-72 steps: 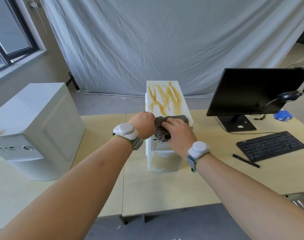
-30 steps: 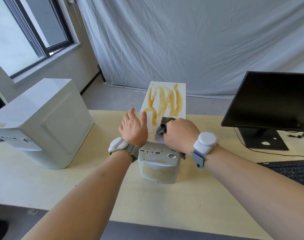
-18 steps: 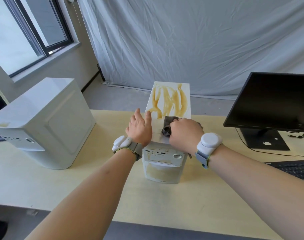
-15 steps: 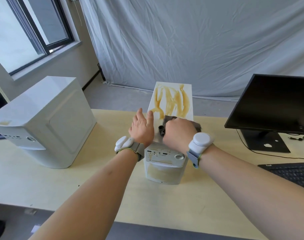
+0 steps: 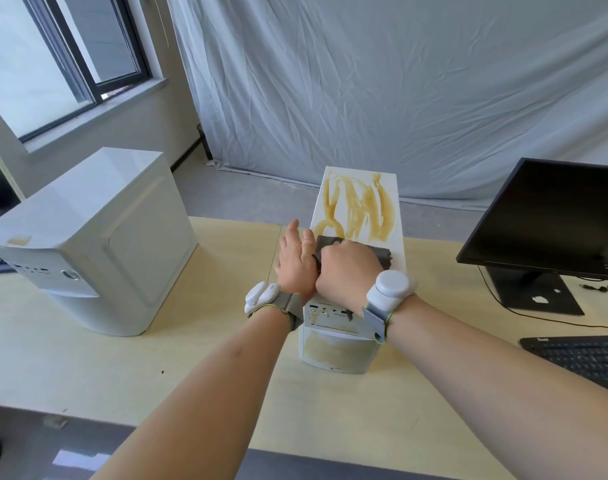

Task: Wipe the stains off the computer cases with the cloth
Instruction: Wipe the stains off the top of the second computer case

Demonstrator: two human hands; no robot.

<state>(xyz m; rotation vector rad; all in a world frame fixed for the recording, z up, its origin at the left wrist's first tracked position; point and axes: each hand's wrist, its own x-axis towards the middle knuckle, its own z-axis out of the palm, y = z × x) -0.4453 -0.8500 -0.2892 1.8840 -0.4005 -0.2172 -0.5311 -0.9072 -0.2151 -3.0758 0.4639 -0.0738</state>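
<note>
Your right hand [image 5: 349, 271] curls around the dark cloth [image 5: 382, 256] on top of the stained computer case [image 5: 359, 206]. Your left hand [image 5: 295, 261] lies flat, fingers straight, against that case's left edge, beside the cloth.

Open bench [image 5: 226, 358] lane between big case [image 5: 98, 244] on the left and stained case [image 5: 358, 237] at centre. Right side tighter: monitor [image 5: 552, 220], its stand [image 5: 538, 292] and keyboard [image 5: 586, 358] crowd it. Near bench edge free.
</note>
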